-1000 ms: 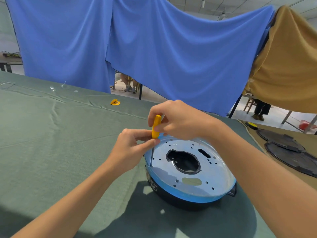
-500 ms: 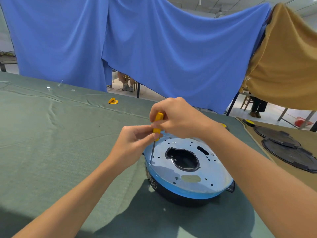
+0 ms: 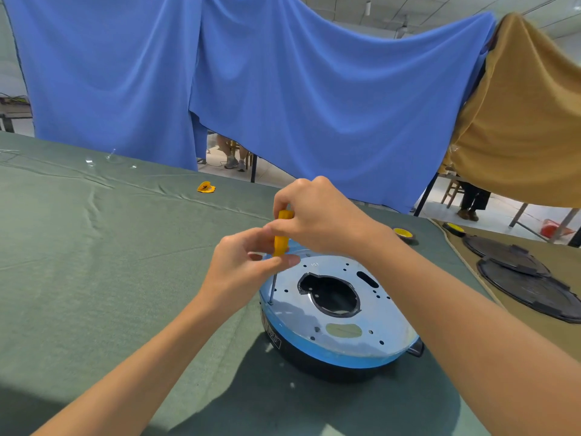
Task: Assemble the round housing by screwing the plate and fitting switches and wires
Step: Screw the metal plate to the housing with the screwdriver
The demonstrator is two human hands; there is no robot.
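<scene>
You are gripping the yellow screwdriver (image 3: 280,237) with both hands: your right hand (image 3: 317,215) is curling round the top of the handle, and your left hand (image 3: 242,265) is pinching its lower end. The round housing (image 3: 314,357) is sitting on the green cloth (image 3: 110,278) just below your hands, with the plate (image 3: 371,313) lying on top. The screwdriver is standing nearly upright, its tip meeting the plate's left rim, though any screw there is too small to see. As I judge it, the coming turn depends on holding that long axis square over the hole, with your left hand, nearer the tip, steadying it.
</scene>
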